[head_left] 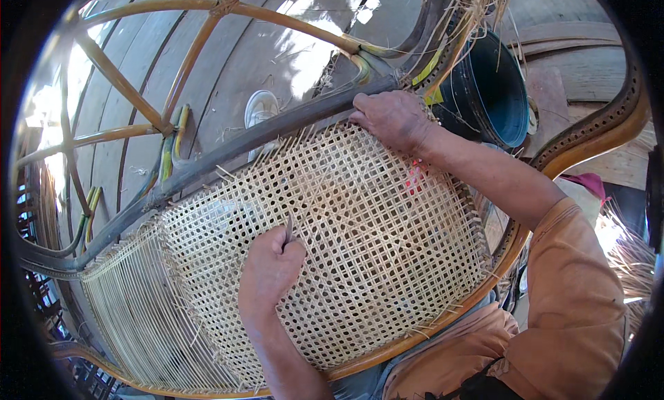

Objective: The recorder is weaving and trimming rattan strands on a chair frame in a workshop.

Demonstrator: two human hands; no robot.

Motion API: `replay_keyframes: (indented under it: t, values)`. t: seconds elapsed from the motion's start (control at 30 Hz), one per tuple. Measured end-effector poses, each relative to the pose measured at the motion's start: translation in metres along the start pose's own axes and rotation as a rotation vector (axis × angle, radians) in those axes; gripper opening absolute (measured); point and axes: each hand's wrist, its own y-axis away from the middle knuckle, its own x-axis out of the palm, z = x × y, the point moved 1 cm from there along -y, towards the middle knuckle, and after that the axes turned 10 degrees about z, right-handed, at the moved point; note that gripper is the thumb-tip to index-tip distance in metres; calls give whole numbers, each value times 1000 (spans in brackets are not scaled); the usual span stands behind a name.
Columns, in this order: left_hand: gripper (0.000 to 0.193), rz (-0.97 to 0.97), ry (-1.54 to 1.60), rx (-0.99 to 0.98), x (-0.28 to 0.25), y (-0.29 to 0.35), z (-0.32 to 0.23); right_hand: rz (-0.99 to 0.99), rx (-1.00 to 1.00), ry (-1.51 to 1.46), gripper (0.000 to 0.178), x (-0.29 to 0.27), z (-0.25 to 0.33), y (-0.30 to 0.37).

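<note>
My left hand (pixel 271 267) is closed around a small pointed metal tool (pixel 289 228), whose tip sticks up past the thumb; its handle is hidden in the fist. That hand lies over the middle of a pale woven cane panel (pixel 373 262) with an open lattice pattern. At the panel's far edge, against the dark wooden rail (pixel 277 132), my right hand (pixel 395 120) is closed with its fingers curled. What is in those fingers, if anything, is hidden. Short cane ends poke out along the rail. On the left the panel has only parallel strands (pixel 142 317).
A curved wooden frame (pixel 577 147) with a row of holes rises at the right. Behind it stands a dark bucket (pixel 487 89) beside loose cane strands (pixel 477 13). Bent rattan poles (pixel 190 68) cross the far left. A white shoe (pixel 261 108) rests on the plank floor (pixel 228 75).
</note>
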Motion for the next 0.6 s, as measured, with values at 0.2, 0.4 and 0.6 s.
replay_keyframes:
  t: [0.2, 0.4, 0.6]
  values:
    - [17, 0, 32, -16, -1, -1, 6, -18, -45, -42, 23, 0, -3, 0]
    - [19, 16, 65, 3, -3, -4, 8, -4, -80, -49, 23, 1, -3, -1]
    - [20, 37, -38, -137, -5, 5, 6, 0, -127, -54, 22, 4, -7, -5]
